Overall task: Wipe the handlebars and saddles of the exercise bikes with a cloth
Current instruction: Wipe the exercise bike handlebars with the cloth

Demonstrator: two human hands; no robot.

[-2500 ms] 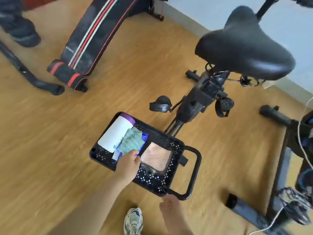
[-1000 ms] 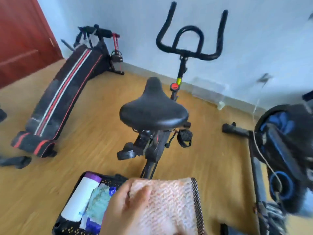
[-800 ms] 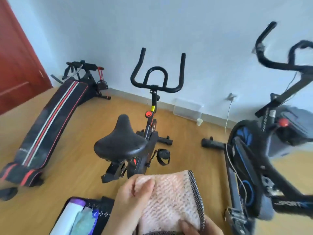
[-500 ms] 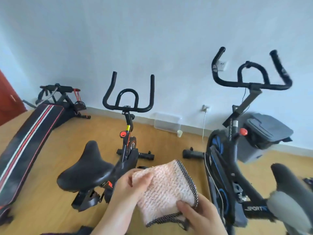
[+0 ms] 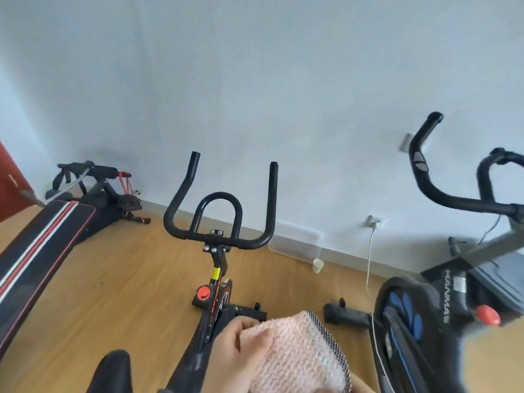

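Observation:
My left hand [image 5: 238, 353] grips a pink knitted cloth [image 5: 300, 358] with a black mesh border, held low in the middle. Only a sliver of my right hand [image 5: 363, 388] shows at the bottom edge, against the cloth's lower hem. Straight ahead stands a black-and-red exercise bike with black bullhorn handlebars [image 5: 218, 236]; the nose of its black saddle [image 5: 113, 370] shows at lower left. On the right is a second bike with a blue-and-black flywheel [image 5: 411, 321]; its handlebars [image 5: 453, 199] run off the right edge and its saddle is out of view.
A black sit-up bench [image 5: 42, 245] with red and white stripes lies along the left. By the far wall sit a clear plastic box [image 5: 295, 245] and a small cup [image 5: 318, 265]. A white cable hangs from a wall socket [image 5: 375, 222]. Wooden floor separates the two bikes.
My view has risen from the black basket on the floor toward the wall and come closer to the left bike's handlebars. The cloth left the basket and is now held up in my hands.

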